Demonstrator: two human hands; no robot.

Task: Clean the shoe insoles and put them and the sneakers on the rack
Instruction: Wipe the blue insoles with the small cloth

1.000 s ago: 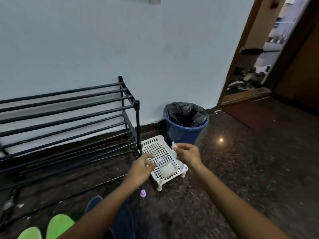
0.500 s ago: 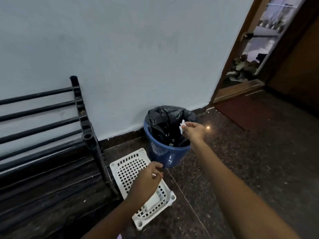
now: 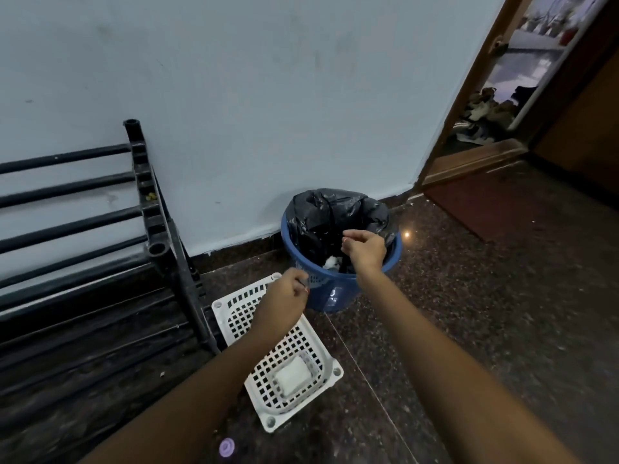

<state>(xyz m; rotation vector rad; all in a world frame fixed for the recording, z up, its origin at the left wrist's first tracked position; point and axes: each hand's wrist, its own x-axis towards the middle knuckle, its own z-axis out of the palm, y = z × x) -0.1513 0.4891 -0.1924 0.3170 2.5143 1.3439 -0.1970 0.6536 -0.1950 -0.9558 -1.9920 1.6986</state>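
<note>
The black bar shoe rack (image 3: 147, 209) stands at the left against the wall. No sneaker or insole shows in this view. My right hand (image 3: 363, 251) hovers over the blue bin (image 3: 335, 293) with loosely curled fingers and holds nothing. A white wad (image 3: 331, 261) lies inside the bin's black liner just below that hand. My left hand (image 3: 284, 303) is curled above the white perforated tray (image 3: 234, 316). Something small and pale may poke out by its thumb, too unclear to name. A white folded pad (image 3: 293, 376) lies in the tray.
A small purple cap (image 3: 226, 447) lies on the dark speckled floor near the tray's near corner. An open doorway (image 3: 495, 105) with a wooden threshold is at the far right. Bare floor stretches to the right of the bin.
My right hand carried the white wad from the tray to the bin and let it go; it now lies inside. The view turned right, and my left hand stayed over the tray.
</note>
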